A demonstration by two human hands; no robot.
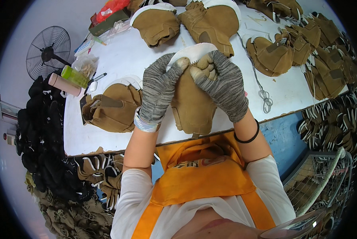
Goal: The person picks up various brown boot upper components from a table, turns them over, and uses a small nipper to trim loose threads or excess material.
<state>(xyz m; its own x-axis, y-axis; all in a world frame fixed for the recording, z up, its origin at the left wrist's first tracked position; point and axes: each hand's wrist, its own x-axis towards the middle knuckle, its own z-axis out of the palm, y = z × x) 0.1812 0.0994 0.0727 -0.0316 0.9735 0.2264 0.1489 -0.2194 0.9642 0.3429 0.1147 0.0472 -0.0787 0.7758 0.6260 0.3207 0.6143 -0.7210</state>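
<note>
A brown shoe upper (pixel 194 105) with a white band (pixel 194 51) along its far edge lies in front of me, over the near part of the white table. My left hand (pixel 162 83), in a grey knit glove, grips its far left side with the thumb pressed near the white band. From the right, my right hand (pixel 222 79), gloved alike, pinches the same far edge, its fingers curled at the stitched seam. Both hands are closed on the shoe upper and nearly meet. Part of the seam is hidden under the fingers.
Another brown upper (pixel 118 105) lies on the table (pixel 100 141) at left, beside bottles (pixel 67 81) and a pen (pixel 100 76). More uppers (pixel 212 26) stand at the back and right. A thin cord (pixel 262 89) runs down the right side. A fan (pixel 48 53) stands far left; a wire cart (pixel 321 179) is lower right.
</note>
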